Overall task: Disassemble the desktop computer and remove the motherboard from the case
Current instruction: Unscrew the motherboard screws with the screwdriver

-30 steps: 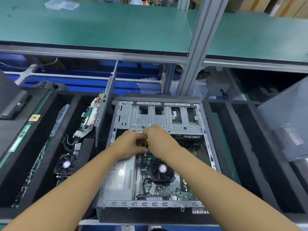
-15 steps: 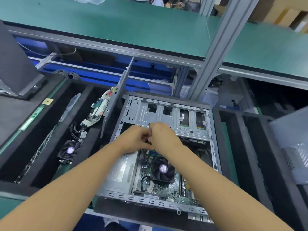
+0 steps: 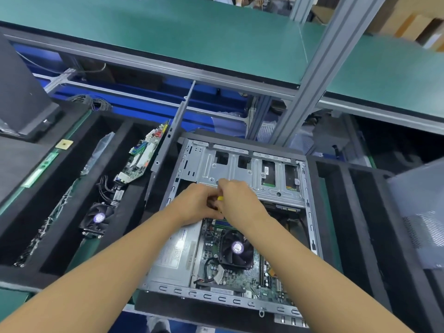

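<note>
Center frame, above open case [image 3: 206, 167]: my left hand [image 3: 199, 205] and right hand [image 3: 240, 200] meet, curled fingers pinching small yellow part [image 3: 219, 198].

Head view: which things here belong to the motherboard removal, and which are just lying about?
In the job: case, motherboard, drive cage, left hand, right hand, small yellow part pinched at its fingertips.
Lying about: spare board and loose fan left of the case, grey panel at right.
</note>
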Demonstrator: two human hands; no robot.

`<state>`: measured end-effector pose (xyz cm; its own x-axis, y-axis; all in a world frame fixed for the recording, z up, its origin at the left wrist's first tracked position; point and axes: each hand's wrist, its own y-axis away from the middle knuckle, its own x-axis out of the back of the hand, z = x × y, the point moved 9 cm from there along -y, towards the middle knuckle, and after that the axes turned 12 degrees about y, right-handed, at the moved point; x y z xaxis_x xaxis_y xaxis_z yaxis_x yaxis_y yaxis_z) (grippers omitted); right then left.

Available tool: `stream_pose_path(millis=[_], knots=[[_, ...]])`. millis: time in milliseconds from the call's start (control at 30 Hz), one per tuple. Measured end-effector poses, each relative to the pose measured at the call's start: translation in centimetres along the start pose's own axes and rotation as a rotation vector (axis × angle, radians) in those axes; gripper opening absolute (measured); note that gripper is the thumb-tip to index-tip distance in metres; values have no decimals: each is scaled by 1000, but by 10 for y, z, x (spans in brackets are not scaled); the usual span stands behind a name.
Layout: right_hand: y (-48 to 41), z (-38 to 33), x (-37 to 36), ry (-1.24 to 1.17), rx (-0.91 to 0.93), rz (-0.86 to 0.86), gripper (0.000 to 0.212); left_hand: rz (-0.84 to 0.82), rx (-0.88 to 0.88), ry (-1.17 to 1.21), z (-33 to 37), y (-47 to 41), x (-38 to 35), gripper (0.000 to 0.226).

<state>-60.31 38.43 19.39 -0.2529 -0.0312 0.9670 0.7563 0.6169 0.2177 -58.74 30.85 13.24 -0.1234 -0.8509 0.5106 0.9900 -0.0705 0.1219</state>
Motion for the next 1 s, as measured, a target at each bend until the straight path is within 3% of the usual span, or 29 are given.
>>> stream_pose_path(millis=[100,233,367,467,633,800,867,1000], knots=[[0,-4,0,-4,79,-26,19,0,11,-30,-4,-1,2,14],[-1,5,0,-77,29,-59,23,70,-7,-5,1,-2,4,36],[-5,11,1,-66,-95,-31,28,90,17,-18,-2,-1,4,29],[-6,3,-1,-35,-58,-47,15,54,7,1,0,-1,2,26],[-3,-1,-2,-16,41,-66,21,4,-7,-34,-1,1,2,15],[0,5,1,-103,14,-45,28,88,14,-18,2,0,6,38],[-1,7,2,-55,-27,-18,32,98,43,-15,-1,0,5,39],[-4,-2,-1,-36,44,-37,18,77,22,-4,0,3,3,27]])
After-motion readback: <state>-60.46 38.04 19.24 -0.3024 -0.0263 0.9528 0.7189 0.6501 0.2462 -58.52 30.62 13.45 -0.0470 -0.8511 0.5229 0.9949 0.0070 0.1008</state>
